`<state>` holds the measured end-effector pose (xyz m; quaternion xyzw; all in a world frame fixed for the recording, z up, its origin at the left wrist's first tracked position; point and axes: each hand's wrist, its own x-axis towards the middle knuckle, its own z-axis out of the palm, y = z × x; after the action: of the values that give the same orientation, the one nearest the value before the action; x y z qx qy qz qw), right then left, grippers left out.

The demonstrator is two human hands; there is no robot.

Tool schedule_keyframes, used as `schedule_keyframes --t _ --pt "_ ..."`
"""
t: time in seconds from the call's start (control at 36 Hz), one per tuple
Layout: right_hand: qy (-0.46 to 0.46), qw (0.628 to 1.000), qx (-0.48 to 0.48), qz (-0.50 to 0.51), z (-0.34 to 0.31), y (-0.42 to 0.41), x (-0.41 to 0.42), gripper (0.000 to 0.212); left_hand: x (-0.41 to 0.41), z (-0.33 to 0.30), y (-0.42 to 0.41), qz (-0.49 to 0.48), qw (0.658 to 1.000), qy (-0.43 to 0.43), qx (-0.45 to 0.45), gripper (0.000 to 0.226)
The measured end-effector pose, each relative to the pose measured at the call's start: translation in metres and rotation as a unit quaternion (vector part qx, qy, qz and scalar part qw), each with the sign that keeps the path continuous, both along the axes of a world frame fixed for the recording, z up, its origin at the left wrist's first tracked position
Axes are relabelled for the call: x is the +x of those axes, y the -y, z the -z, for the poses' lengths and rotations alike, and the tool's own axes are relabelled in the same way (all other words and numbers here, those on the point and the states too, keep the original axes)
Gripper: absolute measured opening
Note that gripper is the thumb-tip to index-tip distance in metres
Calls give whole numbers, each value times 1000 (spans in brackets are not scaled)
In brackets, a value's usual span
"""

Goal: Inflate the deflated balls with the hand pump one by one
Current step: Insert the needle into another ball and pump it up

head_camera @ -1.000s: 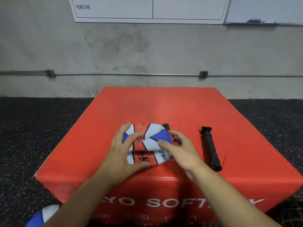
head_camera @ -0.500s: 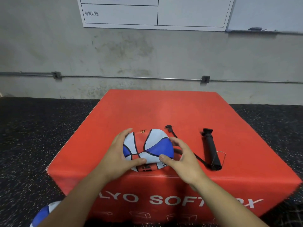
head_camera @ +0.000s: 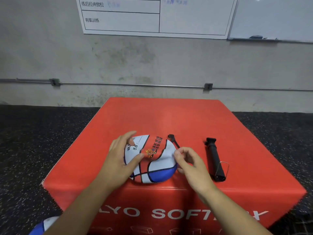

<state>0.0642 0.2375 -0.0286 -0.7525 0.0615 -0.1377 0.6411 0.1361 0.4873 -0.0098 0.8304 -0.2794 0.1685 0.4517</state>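
Two hands hold a deflated ball on a red foam box: left hand grips it, right hand pinches its edge; hand pump lies beside.

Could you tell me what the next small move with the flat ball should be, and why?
Probably keep turning the deflated ball to find its valve: both the left hand and right hand hold it, no valve shows, and the hand pump and its hose lie untouched on the red box.
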Motion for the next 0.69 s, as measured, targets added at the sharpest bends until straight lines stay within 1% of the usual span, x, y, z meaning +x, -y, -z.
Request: schedule_keyframes --t 0.08,0.11,0.14,0.17,0.22,0.25,0.28,0.33,0.39,0.44,0.5,0.58,0.61,0.69 --pt "-12 1000 -24 3 1 4 1 39 -3 -1 -3 15 1000 -15 0 74" --pt "-18 1000 -16 -6 1 4 1 36 -3 -1 -3 23 1000 -17 3 79" --pt "-26 1000 -3 -18 2 4 1 40 -3 -1 -3 29 999 -13 12 82" --pt "-35 999 13 -30 1 4 1 53 -3 1 -3 33 999 -7 23 84" --pt "-58 996 46 -46 -5 4 2 87 -3 2 -3 38 999 -13 35 88" --pt "-65 995 54 -53 -10 5 3 95 -3 3 -3 39 998 -21 37 90" --pt "-71 994 56 -59 -13 6 3 96 -2 3 -3 40 998 -29 37 92" --pt "-70 994 55 -69 -18 8 1 87 0 3 -4 39 998 -42 26 99" --pt "-46 996 36 -72 -15 11 -1 80 1 1 -5 42 998 -45 19 106" --pt "-5 998 -13 -67 -11 13 -2 81 2 2 -5 48 998 -22 43 108" --pt "28 996 -62 -65 -9 13 -3 89 3 5 -5 52 997 -16 59 109" --pt "58 985 -146 -71 -7 16 -3 92 0 8 -3 60 996 -42 56 104" --pt "62 983 -160 -72 -6 17 -4 92 -1 8 -1 60 996 -44 58 101" --pt "63 984 -148 -73 -8 21 -6 92 -1 7 6 48 997 -48 45 88"
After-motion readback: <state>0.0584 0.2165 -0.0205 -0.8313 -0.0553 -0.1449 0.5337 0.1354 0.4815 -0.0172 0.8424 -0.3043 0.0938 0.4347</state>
